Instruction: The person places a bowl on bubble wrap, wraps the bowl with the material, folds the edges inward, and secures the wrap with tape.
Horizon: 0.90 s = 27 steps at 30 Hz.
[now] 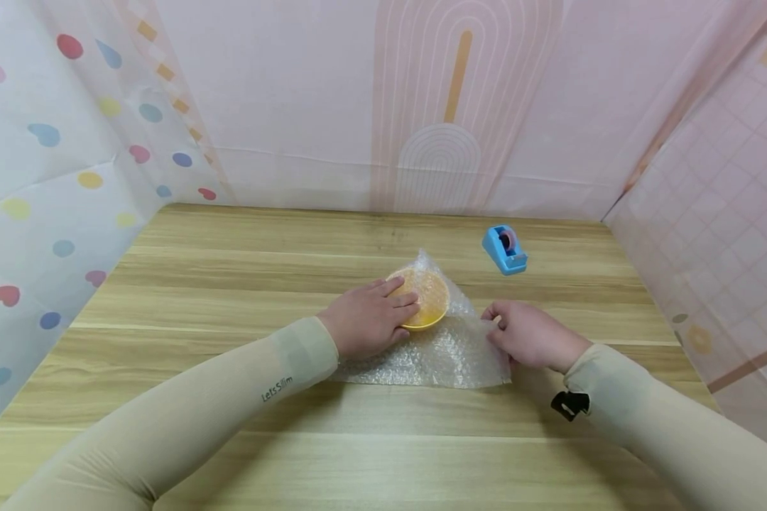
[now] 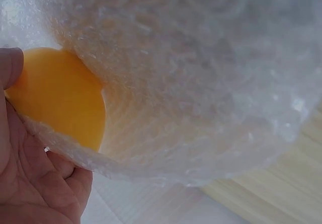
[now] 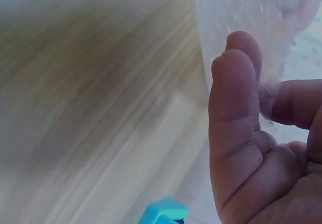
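Note:
A yellow bowl (image 1: pixel 431 319) stands on a sheet of bubble wrap (image 1: pixel 447 355), part of which covers its upper side. My left hand (image 1: pixel 367 319) holds the bowl at its left side. Its fingers lie over the wrapped top, while in the left wrist view the thumb (image 2: pixel 10 67) rests against the bare yellow wall (image 2: pixel 60 95). To the right, my right hand (image 1: pixel 530 333) pinches the right edge of the bubble wrap. The right wrist view shows that film (image 3: pixel 236 17) between thumb and fingers (image 3: pixel 234 93). The bowl's far side is blurred by the wrap.
A blue tape dispenser (image 1: pixel 506 252) with a pink roll stands behind the right hand. The wood-grain table (image 1: pixel 249 241) meets patterned curtains (image 1: pixel 294 106) at the back and both sides. A black clip-like piece (image 1: pixel 570 405) hangs by the right cuff.

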### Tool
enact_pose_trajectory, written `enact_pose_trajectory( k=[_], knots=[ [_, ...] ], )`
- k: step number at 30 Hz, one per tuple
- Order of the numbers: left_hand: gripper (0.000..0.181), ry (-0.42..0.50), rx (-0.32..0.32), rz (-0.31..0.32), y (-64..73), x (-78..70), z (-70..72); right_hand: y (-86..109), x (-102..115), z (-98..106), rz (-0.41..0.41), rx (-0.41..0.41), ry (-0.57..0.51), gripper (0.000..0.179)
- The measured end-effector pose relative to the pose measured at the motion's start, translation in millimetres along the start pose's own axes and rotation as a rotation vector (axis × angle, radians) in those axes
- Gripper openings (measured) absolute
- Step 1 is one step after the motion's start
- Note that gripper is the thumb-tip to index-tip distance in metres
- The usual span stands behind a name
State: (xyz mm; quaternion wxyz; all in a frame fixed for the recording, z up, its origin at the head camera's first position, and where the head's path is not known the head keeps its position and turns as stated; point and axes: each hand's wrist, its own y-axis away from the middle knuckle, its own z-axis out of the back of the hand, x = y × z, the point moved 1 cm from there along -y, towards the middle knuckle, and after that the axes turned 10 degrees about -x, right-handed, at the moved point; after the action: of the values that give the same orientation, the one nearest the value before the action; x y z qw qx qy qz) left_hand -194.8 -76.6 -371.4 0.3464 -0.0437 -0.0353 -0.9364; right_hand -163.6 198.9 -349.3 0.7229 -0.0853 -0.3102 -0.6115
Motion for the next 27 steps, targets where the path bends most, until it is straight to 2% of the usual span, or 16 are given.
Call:
enact_pose_trajectory(
  k=[12, 27],
  knots=[
    [0.057, -0.033, 0.000, -0.024, 0.3, -0.4, 0.5, -2.7, 7.8, 3.4, -0.041, -0.077, -0.145, 0.035],
    [0.057, -0.035, 0.011, -0.020, -0.8, 0.3, -0.3, -4.4, 11.4, 5.1, -0.020, -0.120, -0.138, 0.031]
  ],
)
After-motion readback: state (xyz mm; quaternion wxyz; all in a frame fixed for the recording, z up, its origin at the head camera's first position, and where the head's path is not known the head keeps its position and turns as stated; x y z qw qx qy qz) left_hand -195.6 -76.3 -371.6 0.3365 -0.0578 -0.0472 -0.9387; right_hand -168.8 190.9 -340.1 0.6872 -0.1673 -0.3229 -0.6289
